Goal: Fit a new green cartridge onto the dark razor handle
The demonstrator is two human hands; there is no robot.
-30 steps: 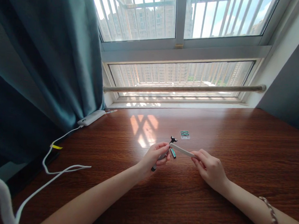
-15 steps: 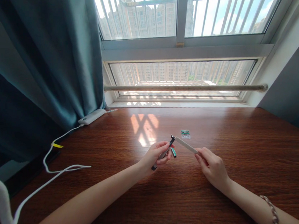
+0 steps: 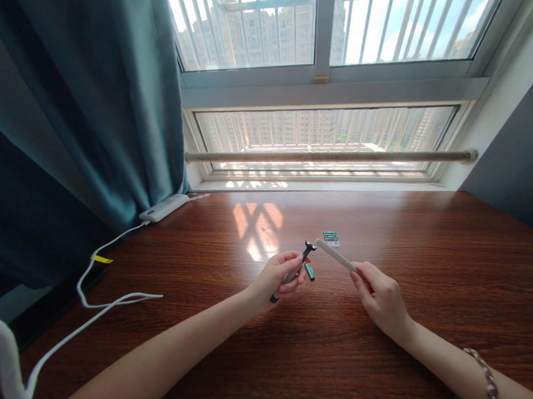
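Head view: my left hand (image 3: 279, 278) grips 1 razor handle (image 3: 302, 259), my right hand (image 3: 379, 294) pinches 1 pale stick (image 3: 335, 254); risk: the stick's tip could skid off the razor's head and jab my left fingers.

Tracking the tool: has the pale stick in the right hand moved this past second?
Yes. The pale stick swung farther, its tip nearing the blade pack.

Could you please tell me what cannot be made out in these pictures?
Head view:
Razor handle: middle hidden inside the left hand.
Stick: near end hidden in the right hand; too small to identify.
Teal piece on the table: too small to identify.
Pack beyond it: contents too small to count.
Cable: cut off by the lower left edge.
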